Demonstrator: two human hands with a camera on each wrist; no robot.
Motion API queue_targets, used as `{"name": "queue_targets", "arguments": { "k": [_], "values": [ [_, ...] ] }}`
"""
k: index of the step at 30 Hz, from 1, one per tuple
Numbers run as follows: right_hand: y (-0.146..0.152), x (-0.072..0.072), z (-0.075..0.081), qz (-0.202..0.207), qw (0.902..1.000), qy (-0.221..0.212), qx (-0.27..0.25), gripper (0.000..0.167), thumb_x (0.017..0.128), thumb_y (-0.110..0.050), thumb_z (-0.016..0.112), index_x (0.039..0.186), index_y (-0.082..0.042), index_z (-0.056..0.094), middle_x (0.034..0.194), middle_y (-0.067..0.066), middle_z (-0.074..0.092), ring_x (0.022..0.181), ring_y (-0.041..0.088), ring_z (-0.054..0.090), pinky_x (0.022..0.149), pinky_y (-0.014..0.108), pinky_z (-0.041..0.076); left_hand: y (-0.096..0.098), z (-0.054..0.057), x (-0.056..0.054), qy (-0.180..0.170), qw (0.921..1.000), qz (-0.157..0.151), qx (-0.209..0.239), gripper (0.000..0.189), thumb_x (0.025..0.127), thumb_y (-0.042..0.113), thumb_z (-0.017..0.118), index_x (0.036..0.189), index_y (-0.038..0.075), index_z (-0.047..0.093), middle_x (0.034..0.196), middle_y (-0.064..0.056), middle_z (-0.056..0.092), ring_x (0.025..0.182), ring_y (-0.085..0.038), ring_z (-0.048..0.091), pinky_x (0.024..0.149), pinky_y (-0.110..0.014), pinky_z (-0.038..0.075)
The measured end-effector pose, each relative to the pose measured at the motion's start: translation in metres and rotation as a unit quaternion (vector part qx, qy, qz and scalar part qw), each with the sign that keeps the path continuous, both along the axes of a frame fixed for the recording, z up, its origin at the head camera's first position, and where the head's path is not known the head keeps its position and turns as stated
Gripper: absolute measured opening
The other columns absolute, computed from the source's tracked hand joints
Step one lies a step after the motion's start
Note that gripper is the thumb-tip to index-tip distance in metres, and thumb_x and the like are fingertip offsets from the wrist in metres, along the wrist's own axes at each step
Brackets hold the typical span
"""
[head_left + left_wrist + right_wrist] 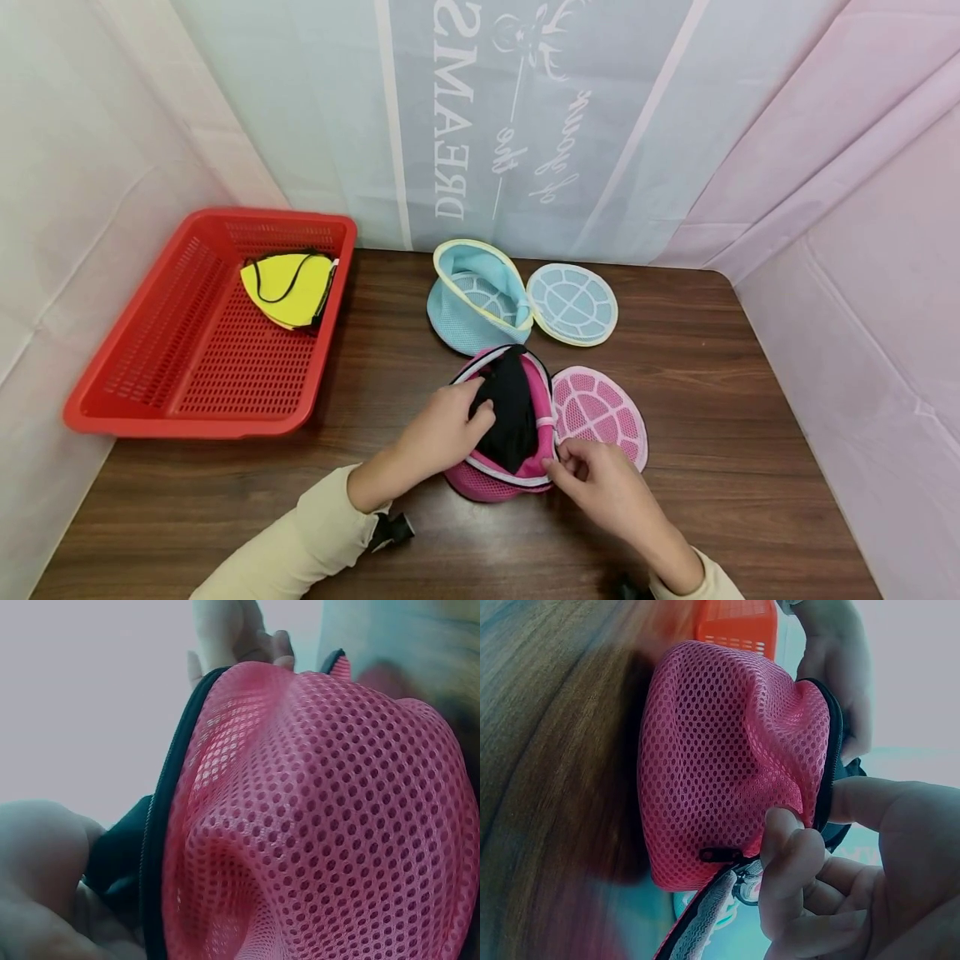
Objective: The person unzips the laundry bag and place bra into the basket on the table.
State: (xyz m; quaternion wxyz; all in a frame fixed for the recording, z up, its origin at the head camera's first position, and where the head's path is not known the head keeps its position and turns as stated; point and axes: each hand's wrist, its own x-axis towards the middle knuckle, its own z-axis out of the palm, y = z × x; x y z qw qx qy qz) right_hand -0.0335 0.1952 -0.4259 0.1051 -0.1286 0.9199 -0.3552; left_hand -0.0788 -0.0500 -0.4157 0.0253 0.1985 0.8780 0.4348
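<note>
A pink mesh laundry bag (487, 483) stands on the table with its zipped lid (600, 417) folded open to the right. Black fabric (510, 408) fills its mouth, its kind not clear. My left hand (442, 425) reaches over the near left of the rim and holds the black fabric between thumb and fingers; some fingertips are hidden. At the right side of the mouth, my right hand (603, 487) pinches the bag's black-edged rim, thumb and finger on either side of the mesh (712, 750). A zip pull (720, 855) hangs close by.
Behind the pink bag stands a light blue mesh bag (457, 321), its round lid (572, 304) laid open to the right. On the left is a red plastic basket (330, 333) holding a yellow fabric piece (288, 292) with black cord. Cloth walls (300, 100) enclose the table.
</note>
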Motion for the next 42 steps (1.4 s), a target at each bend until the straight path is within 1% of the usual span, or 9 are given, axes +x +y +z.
{"name": "queue_targets", "arguments": {
  "k": [6,9,13,17,24,28,35,40,42],
  "values": [
    [0.001,0.000,0.001,-0.003,1.0000,-0.005,0.005,0.031,0.093,-0.027,0.076,0.069,-0.024,0.056,0.057,-0.015,0.042,0.052,0.000,0.041,0.047,0.021,0.034,-0.007,0.000,-0.004,-0.054,0.9936,-0.024,0.096,0.018,0.101,0.010,0.050,0.101,0.004,0.067,0.090,-0.004,0.066,0.085,-0.011,0.058,0.079,-0.030,0.051],
    [0.002,0.000,0.000,-0.002,1.0000,0.004,0.007,0.033,0.093,-0.027,0.076,0.068,-0.024,0.055,0.057,-0.016,0.041,0.052,0.000,0.040,0.047,0.021,0.033,-0.010,0.001,-0.005,-0.068,0.9897,-0.033,0.122,0.021,0.103,0.011,0.049,0.103,0.003,0.068,0.096,-0.004,0.069,0.089,-0.010,0.060,0.081,-0.029,0.051],
    [0.003,0.000,-0.001,0.001,0.9998,0.019,0.008,0.034,0.093,-0.026,0.076,0.067,-0.026,0.054,0.057,-0.017,0.041,0.052,-0.001,0.039,0.047,0.020,0.033,-0.012,0.005,-0.006,-0.079,0.9844,-0.049,0.149,0.024,0.104,0.010,0.049,0.112,0.001,0.069,0.107,-0.008,0.071,0.098,-0.012,0.062,0.088,-0.031,0.052],
    [0.003,0.000,-0.002,0.002,0.9997,0.023,0.012,0.034,0.092,-0.025,0.076,0.067,-0.027,0.054,0.057,-0.018,0.041,0.052,-0.002,0.039,0.048,0.020,0.033,-0.013,0.008,-0.008,-0.097,0.9743,-0.061,0.194,0.028,0.104,0.007,0.047,0.122,-0.003,0.066,0.116,-0.013,0.071,0.106,-0.015,0.063,0.094,-0.031,0.051],
    [0.004,0.000,-0.001,0.000,0.9996,0.017,0.023,0.034,0.092,-0.024,0.076,0.067,-0.027,0.054,0.057,-0.018,0.041,0.053,-0.002,0.039,0.049,0.020,0.033,-0.017,0.014,-0.008,-0.149,0.9503,-0.065,0.265,0.030,0.105,0.006,0.043,0.120,-0.009,0.064,0.116,-0.019,0.070,0.106,-0.015,0.064,0.094,-0.029,0.052],
    [0.004,0.000,-0.001,0.000,0.9994,0.012,0.031,0.034,0.092,-0.024,0.076,0.066,-0.027,0.053,0.057,-0.018,0.041,0.053,-0.001,0.039,0.049,0.020,0.032,-0.018,0.019,-0.008,-0.167,0.9408,-0.070,0.286,0.031,0.104,0.006,0.043,0.120,-0.011,0.063,0.118,-0.020,0.069,0.106,-0.012,0.063,0.095,-0.029,0.051],
    [0.005,0.000,0.000,0.001,0.9997,0.004,0.024,0.033,0.092,-0.023,0.076,0.067,-0.026,0.054,0.057,-0.017,0.040,0.053,-0.001,0.038,0.049,0.020,0.031,-0.023,0.024,-0.007,-0.195,0.9302,-0.063,0.305,0.033,0.103,0.008,0.043,0.120,-0.011,0.063,0.117,-0.018,0.069,0.106,-0.012,0.063,0.096,-0.030,0.050],
    [0.005,0.000,-0.001,0.001,0.9996,0.014,0.023,0.034,0.092,-0.023,0.076,0.067,-0.026,0.053,0.057,-0.018,0.039,0.053,-0.001,0.037,0.049,0.020,0.031,-0.033,0.026,-0.009,-0.212,0.9243,-0.073,0.309,0.035,0.105,0.011,0.042,0.121,-0.013,0.062,0.121,-0.016,0.068,0.111,-0.013,0.060,0.099,-0.029,0.048],
    [0.005,0.001,-0.001,0.002,0.9995,0.020,0.025,0.034,0.092,-0.024,0.076,0.066,-0.027,0.053,0.057,-0.018,0.038,0.054,-0.002,0.037,0.049,0.020,0.031,-0.037,0.028,-0.009,-0.220,0.9187,-0.080,0.319,0.036,0.105,0.011,0.041,0.121,-0.014,0.061,0.120,-0.014,0.068,0.110,-0.012,0.060,0.098,-0.028,0.049]
  ]
}}
